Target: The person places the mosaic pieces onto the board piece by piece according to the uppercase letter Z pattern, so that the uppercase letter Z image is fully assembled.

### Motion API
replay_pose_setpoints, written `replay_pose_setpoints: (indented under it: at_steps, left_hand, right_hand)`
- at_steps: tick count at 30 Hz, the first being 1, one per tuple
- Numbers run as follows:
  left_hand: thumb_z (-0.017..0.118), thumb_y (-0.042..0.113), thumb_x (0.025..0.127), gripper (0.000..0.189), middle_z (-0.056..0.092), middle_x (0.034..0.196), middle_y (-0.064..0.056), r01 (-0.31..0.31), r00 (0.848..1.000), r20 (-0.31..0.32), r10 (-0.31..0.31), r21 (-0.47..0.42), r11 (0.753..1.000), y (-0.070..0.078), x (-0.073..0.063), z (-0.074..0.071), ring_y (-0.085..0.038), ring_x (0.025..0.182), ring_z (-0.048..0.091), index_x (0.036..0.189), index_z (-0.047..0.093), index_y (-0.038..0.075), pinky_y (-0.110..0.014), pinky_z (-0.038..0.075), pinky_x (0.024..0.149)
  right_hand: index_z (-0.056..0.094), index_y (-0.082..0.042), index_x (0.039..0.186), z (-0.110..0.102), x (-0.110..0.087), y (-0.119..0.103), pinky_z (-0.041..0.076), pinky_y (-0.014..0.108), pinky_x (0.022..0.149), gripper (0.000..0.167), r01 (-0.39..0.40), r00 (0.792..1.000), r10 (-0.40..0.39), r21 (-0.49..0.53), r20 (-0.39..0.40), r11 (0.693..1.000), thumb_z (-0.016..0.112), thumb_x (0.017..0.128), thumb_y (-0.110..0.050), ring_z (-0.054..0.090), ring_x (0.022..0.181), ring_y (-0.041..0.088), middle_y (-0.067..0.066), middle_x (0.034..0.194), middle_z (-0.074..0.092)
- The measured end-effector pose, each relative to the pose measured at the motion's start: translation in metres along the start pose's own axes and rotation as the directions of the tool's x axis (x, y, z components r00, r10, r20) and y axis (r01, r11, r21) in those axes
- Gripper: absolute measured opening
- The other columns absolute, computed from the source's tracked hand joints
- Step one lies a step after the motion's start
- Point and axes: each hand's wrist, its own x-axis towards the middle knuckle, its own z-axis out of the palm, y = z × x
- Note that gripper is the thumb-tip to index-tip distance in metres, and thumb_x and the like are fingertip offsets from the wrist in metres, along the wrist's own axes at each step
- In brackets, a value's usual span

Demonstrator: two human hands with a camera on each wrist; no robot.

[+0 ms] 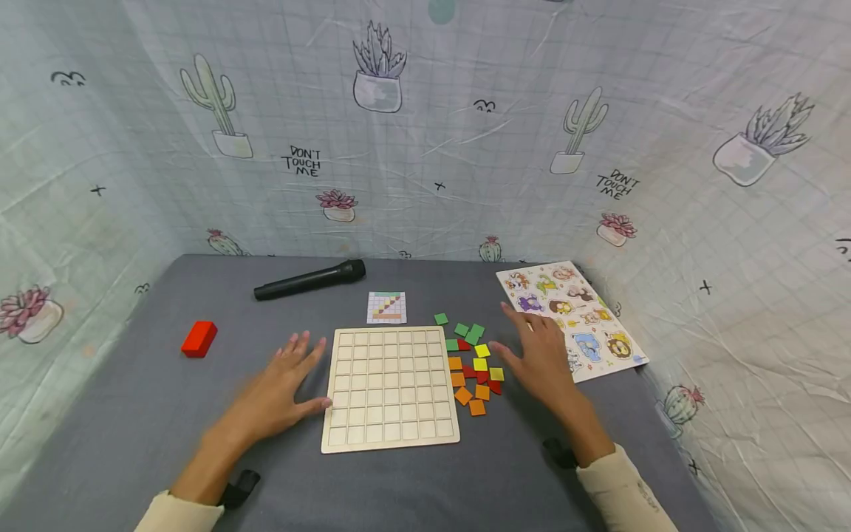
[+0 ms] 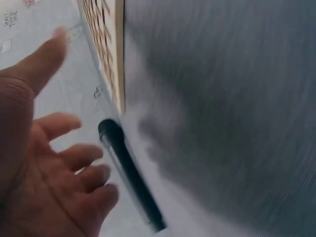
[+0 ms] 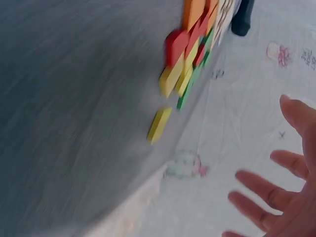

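Left hand [image 1: 279,395] beside pale wooden grid board [image 1: 392,388]; right hand [image 1: 540,355], nearer desk's [image 1: 412,488] right edge, by small red/orange/yellow/green tiles [image 1: 480,364]. Grips spread, empty.

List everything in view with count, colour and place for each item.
Square gridded wooden board: one, pale, table centre
Small square orange tiles: five, orange, right of board
Small flat yellow tiles: at least three, yellow, right of board
Small flat green tiles: at least four, green, near board's back right corner
Small flat red tiles: at least three, red, among the others
Small patterned card: one, white and multicoloured, behind board
Long microphone: one, black, back left
Rectangular block: one, red, far left
Cartoon-animal sheet: one, white and multicoloured, back right
Table: one, grey, underneath
Plant-print fabric: count unclear, whitish, surrounding
Sleeves: two, cream, forearms
Left grip: one, bare, board's left side
Right grip: one, bare, right of tiles
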Motion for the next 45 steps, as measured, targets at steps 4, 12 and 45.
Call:
replay_pose_setpoints:
  at_steps: [4,12,45]
  left_hand:
    - [0.09,0.041,0.082,0.106,0.028,0.172,-0.029,-0.027,0.997,0.073,0.037,-0.139,0.99,0.003,-0.006,0.015,-0.054,0.16,0.023,0.166,0.035,0.005,-0.07,0.027,0.126]
    - [0.093,0.035,0.076,0.11,0.028,0.173,-0.026,-0.028,0.989,0.138,0.059,-0.217,0.976,0.01,-0.012,0.025,-0.054,0.16,0.022,0.164,0.036,0.0,-0.073,0.026,0.125]
    - [0.098,0.035,0.068,0.116,0.03,0.173,-0.02,0.059,0.988,0.153,-0.029,-0.2,0.978,0.016,-0.008,0.027,-0.05,0.161,0.022,0.163,0.039,0.001,-0.069,0.027,0.127]
  right_hand:
    - [0.06,-0.018,0.152,0.018,0.02,-0.012,0.047,0.063,0.106,0.064,0.04,0.998,-0.046,0.162,0.033,0.986,0.082,0.094,-0.031,0.062,0.12,0.039,0.018,0.129,0.073]
    - [0.07,-0.016,0.141,0.053,0.061,-0.026,0.048,0.061,0.105,0.044,0.0,0.978,-0.054,0.257,0.202,0.966,0.077,0.099,-0.028,0.062,0.115,0.034,0.012,0.122,0.076]
    - [0.075,-0.018,0.099,0.086,0.11,-0.067,0.053,0.036,0.072,0.007,-0.103,0.971,0.04,0.262,0.234,0.96,0.08,0.096,-0.016,0.063,0.077,0.018,-0.001,0.085,0.07]
